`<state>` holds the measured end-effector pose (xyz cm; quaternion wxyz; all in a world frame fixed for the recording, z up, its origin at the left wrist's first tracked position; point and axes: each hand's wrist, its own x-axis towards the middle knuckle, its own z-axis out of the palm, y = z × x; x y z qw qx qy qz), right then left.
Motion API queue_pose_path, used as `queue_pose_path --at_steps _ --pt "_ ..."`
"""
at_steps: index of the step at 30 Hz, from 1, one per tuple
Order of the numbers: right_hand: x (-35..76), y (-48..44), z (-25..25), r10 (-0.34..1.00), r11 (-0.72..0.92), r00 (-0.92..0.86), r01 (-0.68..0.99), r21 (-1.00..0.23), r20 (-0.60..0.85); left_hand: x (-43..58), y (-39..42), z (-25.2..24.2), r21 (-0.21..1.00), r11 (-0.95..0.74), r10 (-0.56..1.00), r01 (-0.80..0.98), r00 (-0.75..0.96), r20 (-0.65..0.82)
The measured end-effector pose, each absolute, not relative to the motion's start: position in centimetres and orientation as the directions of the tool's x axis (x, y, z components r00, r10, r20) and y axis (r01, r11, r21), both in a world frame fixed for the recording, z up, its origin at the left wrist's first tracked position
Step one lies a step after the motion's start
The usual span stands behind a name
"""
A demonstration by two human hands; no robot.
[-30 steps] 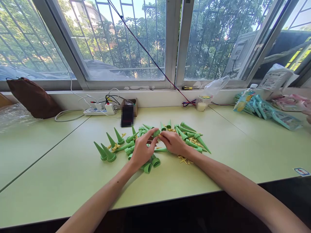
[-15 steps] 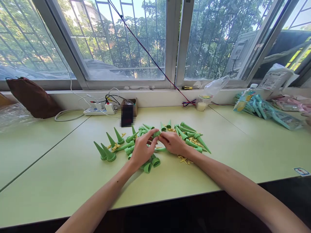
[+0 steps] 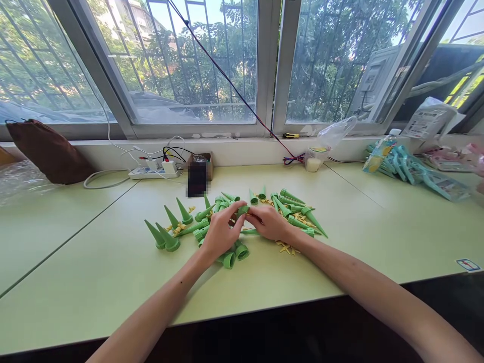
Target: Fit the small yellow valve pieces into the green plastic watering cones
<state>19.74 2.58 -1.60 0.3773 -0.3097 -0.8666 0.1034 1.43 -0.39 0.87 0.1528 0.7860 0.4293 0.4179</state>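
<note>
My left hand (image 3: 223, 227) is closed round a green plastic watering spike (image 3: 243, 209), held over the middle of the pile. The fingers of my right hand (image 3: 267, 222) are pinched at the spike's right side, touching it. Whatever they grip is too small and hidden to make out. Around both hands lie several green spikes (image 3: 312, 222) with ribbed collars, some on their sides, and small yellow plastic pieces (image 3: 287, 248). To the left, several spikes (image 3: 168, 238) stand upright on their wide ends, points up.
Along the window wall are a brown bag (image 3: 49, 151), a power strip (image 3: 155, 173), a small cardboard box (image 3: 207, 164) and a plastic cup (image 3: 313, 160). At the right lie a bottle (image 3: 381, 151) and teal plastic items (image 3: 412, 169). The table's front edge runs below my forearms.
Both hands stay almost in place at the spike. A yellow speck seen between the fingertips earlier is now barely visible. The whole view has shifted very slightly.
</note>
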Motion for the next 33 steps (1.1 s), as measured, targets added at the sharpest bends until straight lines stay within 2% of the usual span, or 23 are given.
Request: queue_pose_path --at_steps 9,33 --pt "19.71 2.59 -1.65 0.628 0.778 -0.543 0.463 -0.425 0.558 1.18 -0.25 0.61 0.587 -0.573 0.814 0.572 0.316 0.487" --pt "19.69 2.50 -1.49 0.635 0.772 -0.545 0.457 -0.441 0.547 1.30 -0.33 0.93 0.569 -0.595 0.797 0.568 0.323 0.511"
